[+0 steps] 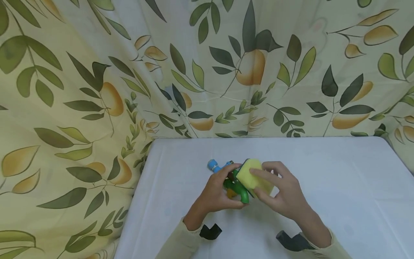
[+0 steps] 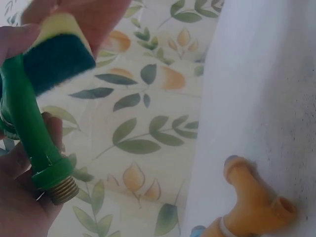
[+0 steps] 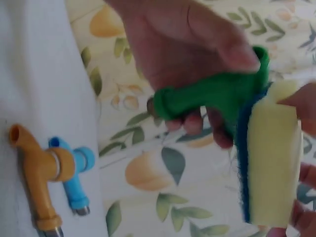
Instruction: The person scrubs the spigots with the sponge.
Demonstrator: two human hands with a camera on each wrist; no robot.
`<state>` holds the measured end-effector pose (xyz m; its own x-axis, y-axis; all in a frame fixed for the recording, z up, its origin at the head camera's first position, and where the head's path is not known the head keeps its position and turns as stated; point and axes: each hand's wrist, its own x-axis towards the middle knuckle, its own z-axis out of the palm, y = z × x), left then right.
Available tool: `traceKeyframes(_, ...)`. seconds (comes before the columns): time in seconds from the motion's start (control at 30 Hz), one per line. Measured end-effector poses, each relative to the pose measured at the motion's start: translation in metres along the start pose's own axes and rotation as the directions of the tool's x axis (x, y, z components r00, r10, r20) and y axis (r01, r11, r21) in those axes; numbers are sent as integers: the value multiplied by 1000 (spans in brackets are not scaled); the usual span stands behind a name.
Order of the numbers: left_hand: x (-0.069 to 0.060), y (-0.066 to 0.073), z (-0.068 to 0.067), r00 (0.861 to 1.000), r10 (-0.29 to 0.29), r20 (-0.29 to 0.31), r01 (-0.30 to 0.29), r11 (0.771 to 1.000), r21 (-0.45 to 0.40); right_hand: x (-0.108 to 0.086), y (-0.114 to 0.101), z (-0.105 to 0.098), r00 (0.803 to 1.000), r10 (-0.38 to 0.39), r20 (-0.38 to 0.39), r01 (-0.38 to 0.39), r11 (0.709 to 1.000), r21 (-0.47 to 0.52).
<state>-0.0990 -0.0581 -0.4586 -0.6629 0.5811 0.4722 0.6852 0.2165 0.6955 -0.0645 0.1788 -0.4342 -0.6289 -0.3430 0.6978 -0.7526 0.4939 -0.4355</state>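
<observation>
My left hand (image 1: 213,192) grips a green plastic tap (image 1: 238,190), with the fingers behind the body and the thumb along the near side. The tap's metal threaded end shows in the left wrist view. In my right hand (image 1: 288,194) is a yellow sponge (image 1: 255,177), held between thumb and fingers. Its dark green scouring side (image 2: 61,61) faces the green tap and seems to touch it. Beyond the left hand a blue tap (image 1: 212,166) lies on the table. Beside it lies an orange tap (image 3: 38,177), mostly hidden behind the left hand in the head view.
A white-covered table (image 1: 333,187) spreads under both hands. Leaf-and-fruit patterned cloth (image 1: 226,72) hangs along its back and left edges. Each wrist wears a black strap piece (image 1: 211,232).
</observation>
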Motion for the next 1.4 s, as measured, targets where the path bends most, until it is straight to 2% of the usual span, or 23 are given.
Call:
traceKeyframes(0.13, -1, -1, 1, 1000, 15, -1, -15, 1000, 17, -2, -2, 0, 1000, -16, 23, 15, 1000, 19)
traceKeyframes(0.23, 0, -1, 1, 1000, 4, -13, -4, 1000, 23, 0, -3, -2, 997, 70, 22, -70, 997, -23)
traceKeyframes(0.3, 0, -2, 2, 1000, -17, -25, 17, 1000, 23, 0, -4, -4, 993, 112, 22, -111, 993, -41)
traceKeyframes(0.4, 0, -2, 2, 997, -50, -55, 52, 997, 48, 1, -6, -6, 994, 96, 54, -94, 995, -41)
traceKeyframes(0.5, 0, 0, 1, 992, -101, -81, 106, 992, 62, 4, -8, -5, 990, 132, 46, -127, 988, -86)
traceKeyframes(0.6, 0, 3, -1, 987, -145, -64, 148, 988, 50, 5, -11, -4, 981, 193, 23, -186, 967, -175)
traceKeyframes(0.67, 0, 5, -2, 986, -165, -36, 167, 985, 43, 4, -13, -2, 983, 183, 29, -172, 961, -217)
traceKeyframes(0.73, 0, 7, -3, 983, -183, -12, 183, 983, 26, 5, -13, 0, 986, 166, 17, -156, 953, -259)
traceKeyframes(0.83, 0, 9, -5, 979, -202, 25, 202, 979, -25, 4, -13, 4, 983, 179, -38, -182, 936, -303)
traceKeyframes(0.97, 1, 9, -6, 975, -214, 63, 219, 972, -80, 2, -15, 10, 980, 190, -67, -201, 924, -326)
traceKeyframes(1.1, 2, 9, -4, 975, -220, 37, 223, 969, -103, 2, -15, 12, 977, 180, -111, -207, 919, -334)
traceKeyframes(1.27, 3, 9, -2, 972, -237, 9, 236, 964, -126, 2, -17, 13, 977, 181, -114, -210, 913, -350)
traceKeyframes(1.33, 3, 8, -3, 971, -239, 32, 241, 954, -178, 2, -16, 13, 973, 197, -124, -228, 911, -345)
traceKeyframes(1.4, 2, 6, -6, 971, -223, 86, 239, 930, -281, 2, -16, 12, 965, 220, -145, -257, 904, -341)
